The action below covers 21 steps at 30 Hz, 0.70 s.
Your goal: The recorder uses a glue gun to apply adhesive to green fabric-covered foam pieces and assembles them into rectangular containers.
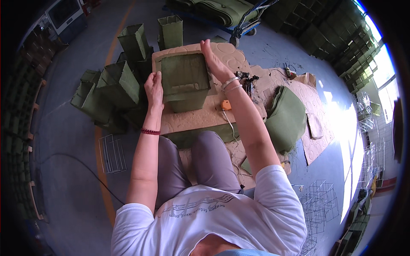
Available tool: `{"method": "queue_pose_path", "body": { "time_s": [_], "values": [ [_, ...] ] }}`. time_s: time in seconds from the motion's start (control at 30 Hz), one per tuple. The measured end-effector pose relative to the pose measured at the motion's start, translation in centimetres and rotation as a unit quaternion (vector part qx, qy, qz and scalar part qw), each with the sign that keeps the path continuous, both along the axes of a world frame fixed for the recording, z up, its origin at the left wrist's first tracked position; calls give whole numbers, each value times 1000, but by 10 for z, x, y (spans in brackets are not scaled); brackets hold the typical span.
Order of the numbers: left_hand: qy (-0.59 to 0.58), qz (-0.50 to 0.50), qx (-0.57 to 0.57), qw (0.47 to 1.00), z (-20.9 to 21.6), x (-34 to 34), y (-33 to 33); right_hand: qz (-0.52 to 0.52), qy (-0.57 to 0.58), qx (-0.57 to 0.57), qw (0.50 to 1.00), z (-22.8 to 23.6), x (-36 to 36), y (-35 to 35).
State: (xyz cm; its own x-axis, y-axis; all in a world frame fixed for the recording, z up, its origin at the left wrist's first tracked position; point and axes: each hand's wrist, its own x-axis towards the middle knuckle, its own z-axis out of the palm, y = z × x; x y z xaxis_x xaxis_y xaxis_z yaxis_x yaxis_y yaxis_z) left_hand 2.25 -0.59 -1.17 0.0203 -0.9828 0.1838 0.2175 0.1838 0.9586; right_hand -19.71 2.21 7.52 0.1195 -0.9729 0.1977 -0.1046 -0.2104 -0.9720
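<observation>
A square, open-topped green box (186, 103) with fabric-like walls stands on a cardboard-covered work surface (188, 121) in front of my knees. Its opening faces up toward me. My left hand (154, 88) grips the left wall, thumb near the rim and fingers along the outside. Along the right wall, my right hand (216, 65) is held flat with its fingers stretched out; whether the palm presses on the wall is hard to tell. Just right of the box lies a small orange object (225, 105) with a white cord. A dark metal tool (249, 83) rests beyond my right forearm.
Several similar green boxes (117, 81) stand to the left. Folded green fabric (287, 119) lies at right on cardboard sheets (318, 128). Wire frames (112, 154) sit on the floor at left, others (318, 205) at right. A blue cart (237, 32) carries green rolls behind.
</observation>
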Motion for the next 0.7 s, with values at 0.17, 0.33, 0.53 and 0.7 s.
{"method": "queue_pose_path", "body": {
  "time_s": [0.17,0.33,0.53,0.7],
  "values": [
    [-31,21,0,999,6,-4,11,-112,32,-125,985,-35,-9,5],
    [-2,23,-4,1000,1,-4,-2,-42,-8,-21,999,-40,-2,22],
    [10,33,8,999,3,-11,-3,-26,-17,17,999,-53,5,53],
    [4,37,-5,999,0,-11,-12,-119,-4,-111,987,-64,-13,49]
  ]
}}
